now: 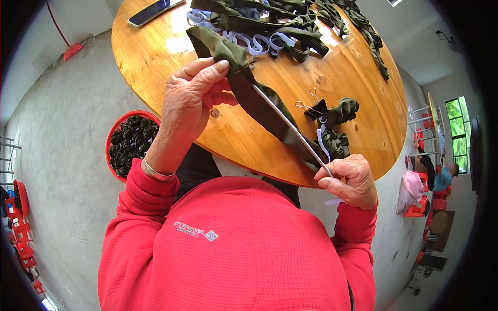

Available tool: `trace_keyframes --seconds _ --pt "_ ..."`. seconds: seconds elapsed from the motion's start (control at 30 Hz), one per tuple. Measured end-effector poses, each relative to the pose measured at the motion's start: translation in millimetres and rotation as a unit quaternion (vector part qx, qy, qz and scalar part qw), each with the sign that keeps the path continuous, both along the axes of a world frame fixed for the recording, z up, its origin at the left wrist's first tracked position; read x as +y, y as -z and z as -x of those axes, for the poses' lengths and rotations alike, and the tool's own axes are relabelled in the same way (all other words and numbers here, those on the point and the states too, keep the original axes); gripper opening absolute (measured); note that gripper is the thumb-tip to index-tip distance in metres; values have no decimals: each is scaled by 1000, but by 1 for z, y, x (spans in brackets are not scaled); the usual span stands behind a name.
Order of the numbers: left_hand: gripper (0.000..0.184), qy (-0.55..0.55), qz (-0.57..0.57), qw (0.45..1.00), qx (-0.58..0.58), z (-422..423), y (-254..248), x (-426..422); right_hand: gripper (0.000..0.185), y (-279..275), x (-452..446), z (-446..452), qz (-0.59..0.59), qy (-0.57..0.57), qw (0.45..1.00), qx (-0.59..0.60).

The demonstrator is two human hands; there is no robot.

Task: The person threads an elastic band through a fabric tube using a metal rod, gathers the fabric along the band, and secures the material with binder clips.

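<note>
My left hand [189,98] pinches a dark green fabric strip [249,103] between thumb and fingers, near its upper end. Between thumb and fingertips, my right hand [353,179] grips the near end of a thin metal rod [290,124]. The rod runs slantwise along the strip, and its far tip is out of sight by the cloth. A white elastic band [322,145] hangs close to the right hand. Beside it, a black binder clip [315,110] sits at the gathered green fabric [337,142] on the table.
The round wooden table [150,72] carries a pile of green strips [270,23] and looped white elastics [259,44] at the back. A phone [153,12] lies at the far left edge. On the floor, a red basin [108,145] holds dark gathered fabric pieces.
</note>
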State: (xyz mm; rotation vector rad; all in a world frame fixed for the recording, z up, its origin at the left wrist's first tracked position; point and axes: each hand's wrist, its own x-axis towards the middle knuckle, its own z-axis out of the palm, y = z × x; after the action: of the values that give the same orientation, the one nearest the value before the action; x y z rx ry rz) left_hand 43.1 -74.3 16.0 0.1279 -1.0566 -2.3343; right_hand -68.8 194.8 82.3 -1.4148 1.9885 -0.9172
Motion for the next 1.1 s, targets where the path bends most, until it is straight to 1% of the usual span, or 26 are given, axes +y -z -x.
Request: trace_keyframes --seconds 0.2,0.23,0.33,0.37,0.47,0.5,0.6,0.67,0.7,0.73,0.8,0.83,0.93,0.97,1.03,1.07,1.1 --pt "19 27 13 1000 -10 2 9 5 8 2 -3 1 2 -13 1000 -2" --pt "29 59 35 998 -10 1 18 2 8 3 -2 1 6 -19 1000 2" --pt "34 72 70 994 -33 1 21 8 9 5 -1 1 16 -19 1000 6" --pt "39 77 55 995 -32 0 18 12 9 5 0 1 18 -16 1000 5" --pt "41 93 74 991 -68 1 18 17 8 8 2 0 14 -16 1000 8" --pt "40 83 52 993 -67 2 16 22 8 8 2 -1 13 -6 1000 7" --pt "39 107 59 990 -69 4 18 23 6 11 -1 -7 15 22 1000 8" --pt "38 116 43 990 -71 6 22 33 5 17 -4 -11 23 35 999 14" --pt "38 121 36 989 -72 7 24 40 10 25 -5 -11 62 31 997 24" --pt "36 135 85 984 -83 7 26 45 14 28 -8 -12 66 46 996 40" --pt "35 166 52 982 -75 4 23 65 24 32 -15 -13 76 78 991 73" --pt "33 211 44 974 -67 2 21 70 39 36 -18 -14 94 100 988 67" --pt "31 290 -12 953 -89 -1 16 92 45 35 -32 -12 82 144 985 50" --pt "25 298 16 953 -49 0 38 99 38 40 -39 -11 107 156 982 -15" --pt "21 328 228 914 -71 0 26 87 33 41 -31 -3 70 123 987 -80" --pt "19 335 332 878 -81 -1 16 78 31 39 -27 1 51 105 987 -112" --pt "14 292 430 852 -61 -4 4 72 24 31 -22 -3 42 136 976 -165"
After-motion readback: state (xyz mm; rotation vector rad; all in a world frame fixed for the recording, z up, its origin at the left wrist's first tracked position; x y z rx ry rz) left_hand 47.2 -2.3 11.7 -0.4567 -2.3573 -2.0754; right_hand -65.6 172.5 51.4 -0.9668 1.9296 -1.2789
